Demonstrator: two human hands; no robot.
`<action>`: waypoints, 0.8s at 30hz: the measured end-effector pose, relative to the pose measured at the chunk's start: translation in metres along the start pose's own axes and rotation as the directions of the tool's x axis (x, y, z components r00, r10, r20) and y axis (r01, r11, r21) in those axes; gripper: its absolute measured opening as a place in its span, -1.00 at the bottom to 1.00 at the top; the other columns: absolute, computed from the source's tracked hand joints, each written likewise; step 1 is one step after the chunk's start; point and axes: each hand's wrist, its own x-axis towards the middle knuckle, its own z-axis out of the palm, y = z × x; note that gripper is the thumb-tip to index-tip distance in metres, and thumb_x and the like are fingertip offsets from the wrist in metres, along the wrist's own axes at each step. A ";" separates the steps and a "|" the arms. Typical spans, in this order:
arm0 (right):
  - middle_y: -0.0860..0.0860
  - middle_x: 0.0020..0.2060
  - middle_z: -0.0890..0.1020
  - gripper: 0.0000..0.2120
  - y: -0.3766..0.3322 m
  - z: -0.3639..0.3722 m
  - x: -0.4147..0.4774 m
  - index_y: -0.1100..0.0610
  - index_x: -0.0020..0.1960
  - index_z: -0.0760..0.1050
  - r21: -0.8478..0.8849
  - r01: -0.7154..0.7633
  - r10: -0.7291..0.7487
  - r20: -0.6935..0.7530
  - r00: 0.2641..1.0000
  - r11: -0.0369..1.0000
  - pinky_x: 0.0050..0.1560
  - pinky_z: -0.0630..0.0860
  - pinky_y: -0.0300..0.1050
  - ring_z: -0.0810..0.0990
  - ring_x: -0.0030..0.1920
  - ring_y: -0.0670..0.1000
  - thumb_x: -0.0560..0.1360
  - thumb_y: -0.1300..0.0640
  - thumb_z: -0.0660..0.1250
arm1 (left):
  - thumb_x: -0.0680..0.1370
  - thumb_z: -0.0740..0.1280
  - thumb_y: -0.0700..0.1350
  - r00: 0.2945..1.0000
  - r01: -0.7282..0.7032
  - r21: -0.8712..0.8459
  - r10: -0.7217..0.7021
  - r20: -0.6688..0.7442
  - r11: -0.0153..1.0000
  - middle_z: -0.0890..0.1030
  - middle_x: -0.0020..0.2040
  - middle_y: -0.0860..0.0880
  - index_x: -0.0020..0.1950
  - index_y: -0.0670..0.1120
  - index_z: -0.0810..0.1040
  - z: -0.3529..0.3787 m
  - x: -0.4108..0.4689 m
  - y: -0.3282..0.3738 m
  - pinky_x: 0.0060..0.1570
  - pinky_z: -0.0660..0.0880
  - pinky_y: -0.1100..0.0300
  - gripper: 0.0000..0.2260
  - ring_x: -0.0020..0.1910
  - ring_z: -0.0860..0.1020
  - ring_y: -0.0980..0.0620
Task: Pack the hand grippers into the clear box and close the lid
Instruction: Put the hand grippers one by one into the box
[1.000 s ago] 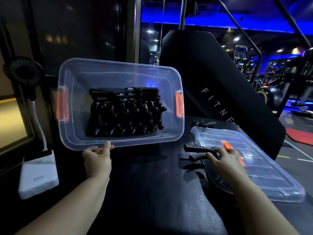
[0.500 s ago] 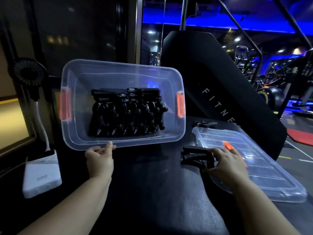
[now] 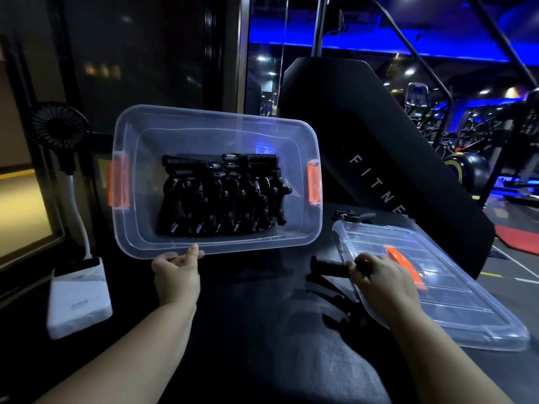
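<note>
Left grip (image 3: 176, 275) pinching — right grip (image 3: 382, 284) curled.

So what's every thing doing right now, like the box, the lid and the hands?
clear box: open, lid off, tipped up toward the camera.
packed hand grippers: piled inside the clear box.
lid: off, lying flat to the right of the clear box.
loose hand gripper: outside the clear box, gripped by the right hand.
left hand: holding the clear box by its near rim.
right hand: gripping the loose hand gripper.
</note>
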 end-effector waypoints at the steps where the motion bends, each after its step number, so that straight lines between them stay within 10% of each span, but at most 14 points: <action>1: -0.02 -0.32 0.47 -0.70 -0.002 -0.001 -0.001 0.01 -0.12 0.55 0.038 -0.001 0.002 -0.011 1.000 0.999 -0.26 0.26 -0.07 0.54 -0.16 0.15 0.52 -0.20 0.22 | 0.56 0.33 0.03 1.000 0.001 -0.005 -0.001 0.002 1.000 0.67 -0.19 0.08 0.11 -0.09 0.28 0.000 0.000 0.000 0.19 0.48 -0.15 -0.69 0.00 0.57 0.07; 12: -0.04 -0.34 0.55 -0.65 -0.039 0.000 -0.006 0.02 -0.17 0.52 0.206 0.114 -0.143 0.131 0.981 0.972 -0.29 0.28 -0.12 0.56 -0.17 0.09 0.44 -0.28 0.32 | 0.57 0.33 -0.01 1.000 -0.001 -0.035 0.001 0.007 0.999 0.66 -0.18 0.06 0.13 -0.12 0.29 0.000 -0.005 0.005 0.18 0.49 -0.12 -0.70 -0.06 0.56 0.09; 24: -0.19 -0.25 0.53 -0.76 -0.068 -0.037 0.024 -0.13 -0.07 0.51 -0.061 0.261 -0.201 0.482 0.853 0.963 -0.25 0.47 -0.20 0.49 -0.24 -0.15 0.37 -0.23 0.41 | 0.56 0.33 -0.02 0.999 0.018 -0.071 -0.015 0.037 0.997 0.66 -0.17 0.05 0.11 -0.11 0.28 -0.002 -0.005 0.008 0.17 0.50 -0.11 -0.71 -0.10 0.55 0.21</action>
